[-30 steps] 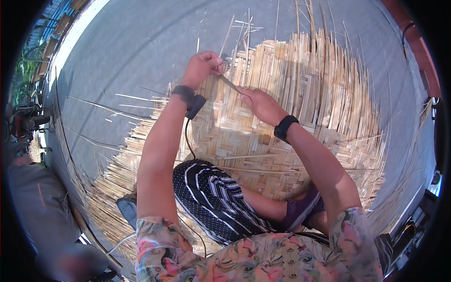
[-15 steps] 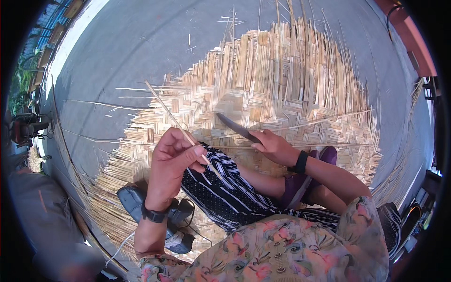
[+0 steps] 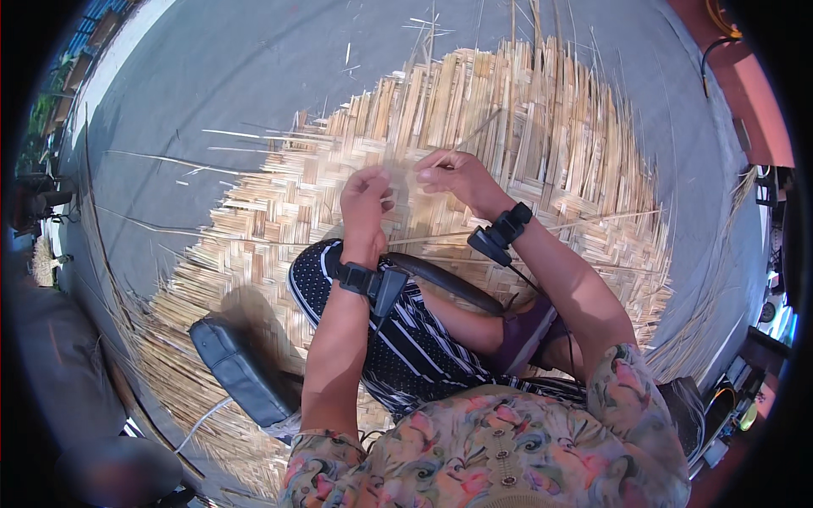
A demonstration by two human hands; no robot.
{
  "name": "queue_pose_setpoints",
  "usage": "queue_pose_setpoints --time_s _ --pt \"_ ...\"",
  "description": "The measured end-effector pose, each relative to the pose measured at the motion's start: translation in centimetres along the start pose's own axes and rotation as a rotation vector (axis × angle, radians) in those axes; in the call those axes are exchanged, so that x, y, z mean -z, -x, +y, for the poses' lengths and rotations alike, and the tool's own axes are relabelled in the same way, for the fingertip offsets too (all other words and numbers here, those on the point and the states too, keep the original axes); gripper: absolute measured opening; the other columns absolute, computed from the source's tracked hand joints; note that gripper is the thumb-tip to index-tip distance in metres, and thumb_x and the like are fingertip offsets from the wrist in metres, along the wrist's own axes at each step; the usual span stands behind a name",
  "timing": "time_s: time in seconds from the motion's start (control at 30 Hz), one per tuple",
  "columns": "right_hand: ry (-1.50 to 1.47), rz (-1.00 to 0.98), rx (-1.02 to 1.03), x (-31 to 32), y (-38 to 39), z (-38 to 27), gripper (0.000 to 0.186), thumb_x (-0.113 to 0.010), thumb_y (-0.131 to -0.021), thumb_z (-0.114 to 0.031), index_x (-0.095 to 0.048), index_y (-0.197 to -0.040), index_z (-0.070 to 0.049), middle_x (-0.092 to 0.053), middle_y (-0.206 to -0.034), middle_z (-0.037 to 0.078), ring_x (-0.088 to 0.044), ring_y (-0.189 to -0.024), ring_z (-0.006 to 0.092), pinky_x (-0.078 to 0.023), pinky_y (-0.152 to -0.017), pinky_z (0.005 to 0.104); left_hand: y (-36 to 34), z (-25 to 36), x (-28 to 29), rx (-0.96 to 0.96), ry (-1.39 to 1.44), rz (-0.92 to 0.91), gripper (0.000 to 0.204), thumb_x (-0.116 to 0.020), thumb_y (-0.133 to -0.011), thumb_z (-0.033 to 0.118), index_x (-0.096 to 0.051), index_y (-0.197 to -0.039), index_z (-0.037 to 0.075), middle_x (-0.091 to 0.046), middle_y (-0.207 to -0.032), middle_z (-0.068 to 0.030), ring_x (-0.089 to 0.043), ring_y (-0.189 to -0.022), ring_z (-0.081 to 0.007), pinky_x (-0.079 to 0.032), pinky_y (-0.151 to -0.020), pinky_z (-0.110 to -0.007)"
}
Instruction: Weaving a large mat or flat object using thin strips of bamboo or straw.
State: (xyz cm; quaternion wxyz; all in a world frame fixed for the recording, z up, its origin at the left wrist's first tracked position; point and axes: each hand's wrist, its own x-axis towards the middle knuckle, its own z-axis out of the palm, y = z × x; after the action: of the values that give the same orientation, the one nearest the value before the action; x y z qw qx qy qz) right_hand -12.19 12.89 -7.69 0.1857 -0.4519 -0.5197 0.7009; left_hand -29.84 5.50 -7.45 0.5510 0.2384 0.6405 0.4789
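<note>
Over the large woven bamboo mat (image 3: 339, 190), my two hands are close together with a small gap between their fingertips. My right hand (image 3: 464, 182) pinches a thin bamboo strip (image 3: 484, 127) that slants up and away from its fingers, blurred. My left hand (image 3: 364, 207) has its fingers curled in; whatever they hold, if anything, is too fine to make out. The curved dark knife (image 3: 449, 284) lies across my bent leg, below both hands, touched by neither.
A dark padded bag (image 3: 241, 368) with a cable rests on the mat at lower left. Loose long strips stick out from the mat's edges onto the grey floor (image 3: 229, 76). Another person's dark-clothed leg (image 3: 63, 364) is at the far left. Assorted items stand at the right edge.
My right hand has let go of the knife, which now lies on my leg, and has moved up to pinch a strip. My left hand has moved up and right, beside it.
</note>
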Motion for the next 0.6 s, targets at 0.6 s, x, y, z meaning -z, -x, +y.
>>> queue_pose_setpoints --time_s 0.6 --pt "0.372 0.292 0.114 0.2 -7.8 2.3 0.031 -0.074 -0.079 -0.014 -0.049 -0.090 0.000 -0.065 -0.083 0.014 -0.067 -0.081 0.0257 -0.051 -0.073 0.0362 -3.4 -0.1 0.8 0.058 0.455 0.280 0.008 -0.061 -0.092 0.012 -0.063 -0.099 0.009 -0.063 -0.083 0.0001 -0.057 -0.074 -0.0103 -0.046 -0.064 -0.025"
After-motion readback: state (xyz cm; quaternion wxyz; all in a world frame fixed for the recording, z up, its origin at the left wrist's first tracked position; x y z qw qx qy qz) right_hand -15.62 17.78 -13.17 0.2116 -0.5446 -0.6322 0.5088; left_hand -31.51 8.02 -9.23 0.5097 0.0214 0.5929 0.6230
